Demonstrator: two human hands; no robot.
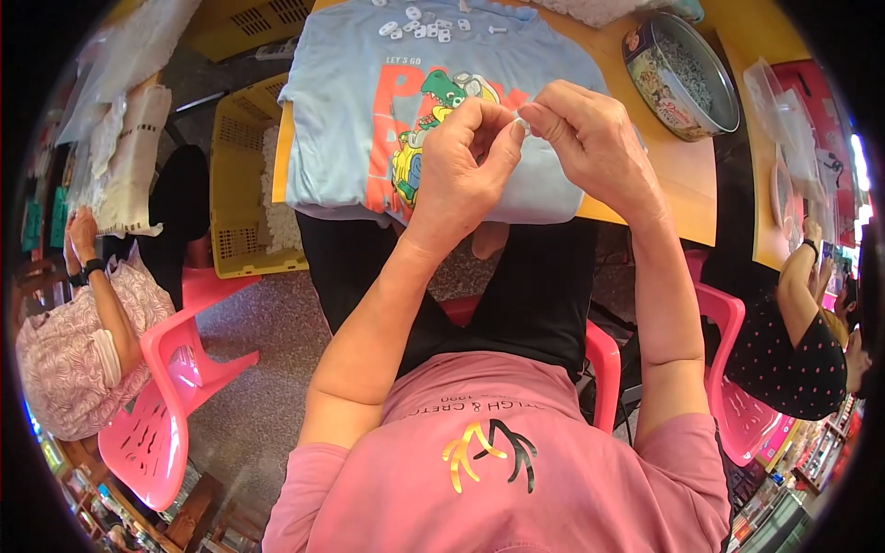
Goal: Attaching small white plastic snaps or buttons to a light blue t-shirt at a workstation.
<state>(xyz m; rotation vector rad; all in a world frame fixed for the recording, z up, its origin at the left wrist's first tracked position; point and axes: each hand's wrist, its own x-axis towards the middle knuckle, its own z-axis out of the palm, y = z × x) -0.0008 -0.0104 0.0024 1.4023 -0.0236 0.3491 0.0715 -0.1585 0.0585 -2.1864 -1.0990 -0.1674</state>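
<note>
My left hand point(464, 164) and my right hand point(595, 143) meet over a light blue T-shirt point(323, 120) spread on the table. Both are closed in a pinch, fingertips almost touching. Between them shows a tiny white piece point(523, 123), mostly hidden by the fingers; it looks like a small plastic part, and its exact kind I cannot make out. The shirt has a red print with a green cartoon dinosaur point(441, 92), partly behind my left hand. Several small white plastic pieces point(426, 28) with holes lie loose on the shirt's far part.
A round tin point(659, 97) of small metal-grey parts stands on the yellow table point(687, 184) to the right. Left of the table is a yellow crate point(238, 198) with white pieces. Pink chairs point(152, 415) and other people sit on both sides.
</note>
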